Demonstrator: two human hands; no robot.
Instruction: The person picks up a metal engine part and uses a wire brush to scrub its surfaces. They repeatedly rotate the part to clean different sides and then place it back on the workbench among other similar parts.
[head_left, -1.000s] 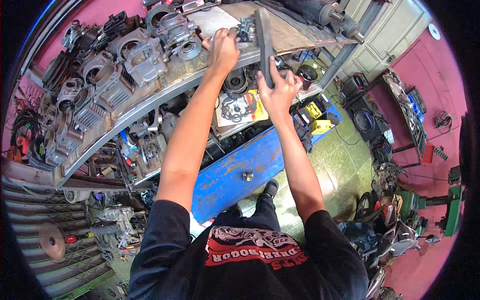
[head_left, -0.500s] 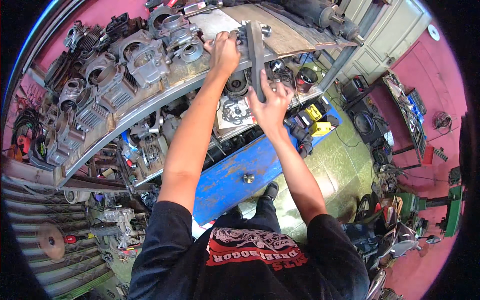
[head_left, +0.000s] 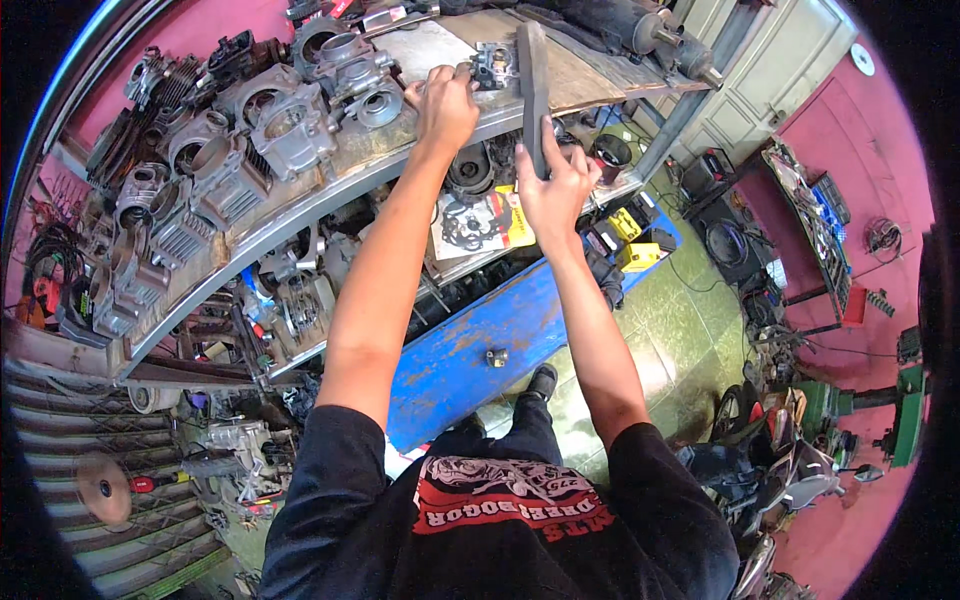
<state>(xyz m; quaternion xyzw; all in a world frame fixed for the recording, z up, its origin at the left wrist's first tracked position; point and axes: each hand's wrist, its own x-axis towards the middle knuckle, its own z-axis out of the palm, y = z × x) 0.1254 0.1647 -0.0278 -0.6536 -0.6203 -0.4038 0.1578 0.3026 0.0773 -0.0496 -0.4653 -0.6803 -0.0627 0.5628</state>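
Observation:
Over the workbench edge, my right hand [head_left: 555, 195] grips the lower end of a long flat grey bar [head_left: 535, 85]. The bar points away from me, beside a small silver metal engine part [head_left: 494, 65] on the bench. Just left of that part, my left hand [head_left: 447, 108] is closed with curled fingers. A short dark end shows between its fingers and the metal part, but I cannot make out what it belongs to.
Several engine casings and cylinders [head_left: 285, 130] crowd the bench's left side. A dark exhaust pipe [head_left: 635, 30] lies far right. On the shelf below are a gasket sheet pack [head_left: 470, 225] and yellow boxes [head_left: 637, 257]. A blue surface [head_left: 470, 345] stands lower, with a small metal piece [head_left: 497, 357] on it.
The bar and my right hand have shifted right, uncovering the metal part and the yellow side of the gasket pack. My left hand has stayed nearly in place.

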